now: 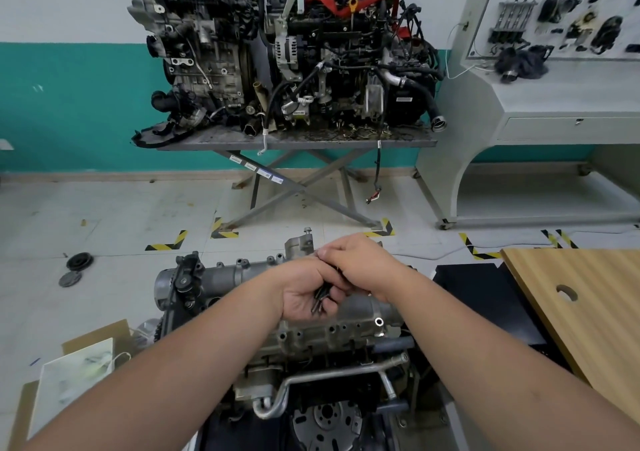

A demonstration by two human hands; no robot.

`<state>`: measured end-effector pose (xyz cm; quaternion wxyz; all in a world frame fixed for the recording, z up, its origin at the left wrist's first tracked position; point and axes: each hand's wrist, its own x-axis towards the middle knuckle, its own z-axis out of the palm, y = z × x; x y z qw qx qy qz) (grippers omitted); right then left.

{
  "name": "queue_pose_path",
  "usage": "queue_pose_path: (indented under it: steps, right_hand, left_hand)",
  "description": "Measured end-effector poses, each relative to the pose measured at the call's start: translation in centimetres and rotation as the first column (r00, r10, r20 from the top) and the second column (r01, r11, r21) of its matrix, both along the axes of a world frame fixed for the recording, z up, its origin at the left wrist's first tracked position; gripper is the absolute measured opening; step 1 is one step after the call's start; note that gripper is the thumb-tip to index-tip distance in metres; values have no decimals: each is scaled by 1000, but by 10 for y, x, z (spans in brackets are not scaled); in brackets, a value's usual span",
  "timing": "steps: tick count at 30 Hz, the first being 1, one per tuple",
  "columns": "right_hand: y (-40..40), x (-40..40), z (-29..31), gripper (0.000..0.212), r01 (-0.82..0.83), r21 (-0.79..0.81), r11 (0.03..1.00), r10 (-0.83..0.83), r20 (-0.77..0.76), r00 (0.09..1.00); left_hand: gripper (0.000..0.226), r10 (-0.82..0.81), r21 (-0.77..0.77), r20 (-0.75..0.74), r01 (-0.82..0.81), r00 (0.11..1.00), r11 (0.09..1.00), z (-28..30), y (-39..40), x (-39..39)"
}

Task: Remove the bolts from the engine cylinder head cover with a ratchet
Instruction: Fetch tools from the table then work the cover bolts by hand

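Note:
The grey engine cylinder head cover (249,274) lies across the engine in front of me, low in the middle of the view. Over it, my left hand (304,291) is turned palm up and cupped round several dark bolts (320,300). My right hand (360,263) lies over the left, its fingertips pinching at the upper ends of the bolts. One bolt (307,231) stands upright on the bracket at the cover's far side. No ratchet is visible.
A wooden board (588,312) lies at the right. Cardboard and paper (76,367) lie on the floor at the left, with round black parts (79,262) further back. Two engines (294,52) stand on a scissor table (294,142) against the wall, beside a grey display cabinet (554,104).

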<state>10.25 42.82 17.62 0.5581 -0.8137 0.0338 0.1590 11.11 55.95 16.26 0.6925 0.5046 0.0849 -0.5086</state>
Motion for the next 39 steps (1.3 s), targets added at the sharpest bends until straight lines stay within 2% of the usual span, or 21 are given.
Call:
queue_pose_path:
  steps: [2, 3, 5, 7, 8, 10, 12, 14, 17, 21, 24, 27, 28, 30, 32, 34, 36, 39]
  right_hand:
    - [-1, 0, -1, 30, -118, -220, 968, 130, 39, 991]
    - [-1, -2, -2, 32, -183, -276, 944, 195, 17, 981]
    - [-3, -5, -4, 38, -262, -235, 936, 253, -70, 965]
    - [-10, -6, -5, 35, -194, -59, 979, 188, -101, 977]
    - [-16, -5, -5, 31, -144, -20, 989, 142, -76, 987]
    - [-30, -2, -2, 21, -136, -149, 979, 139, 10, 990]
    - [-38, -2, -1, 14, -204, -259, 944, 219, 30, 975]
    - [-37, -4, -1, 13, -215, -230, 949, 234, 56, 971]
    - [-34, -7, -10, 20, -138, -154, 978, 158, 124, 980]
    - [-46, -11, -23, 13, 19, -96, 995, -2, 177, 984]
    - [-61, -14, -23, 9, 178, 20, 984, -178, 207, 962]
    - [-82, -21, -20, 4, 318, 97, 943, -332, 219, 917]
    - [-89, -25, -20, 5, 337, 55, 940, -340, 235, 911]
    - [-100, -34, -21, 6, 311, -171, 935, -258, 274, 926]
    - [-105, -43, -21, 4, 180, -422, 889, -76, 251, 965]
    - [-104, -50, -21, 8, 14, -578, 816, 109, 178, 978]
    - [-101, -55, -23, 15, -97, -648, 755, 225, 119, 967]
    - [-94, -59, -27, 19, -159, -707, 689, 321, 101, 942]
  left_hand:
    - [14, 44, 29, 26, -45, 999, 999, -4, 0, -1]
    - [12, 32, 46, 36, -34, 999, 998, -7, 1, -3]
    - [9, -28, 58, 34, 26, 999, 998, -11, 5, -6]
    - [6, -56, 22, 41, 55, 998, 998, -14, 8, -5]
    - [9, -49, 8, 55, 48, 997, 999, -14, 9, -3]
    - [15, -43, 31, 116, 40, 992, 999, -14, 9, 0]
    - [18, -60, 74, 183, 47, 981, 996, -15, 7, 0]
    - [20, -78, 88, 230, 59, 970, 994, -17, 3, -2]
    - [17, -75, 109, 251, 49, 965, 993, -24, -7, -4]
    - [25, -54, 75, 222, 38, 974, 996, -34, -12, -5]
    - [25, -64, 96, 242, 42, 968, 994, -43, -15, -5]
    - [18, 59, 150, 345, -117, 937, 982, -57, -20, 1]
    - [19, 108, 163, 391, -184, 914, 969, -62, -20, 4]
    - [22, 156, 190, 466, -271, 871, 944, -72, -17, 12]
    - [25, 177, 200, 486, -306, 856, 931, -81, -15, 17]
    - [25, 221, 181, 471, -338, 854, 923, -89, -14, 18]
    - [23, 300, 142, 431, -392, 851, 909, -95, -14, 18]
    - [22, 366, 108, 378, -434, 850, 895, -97, -11, 19]
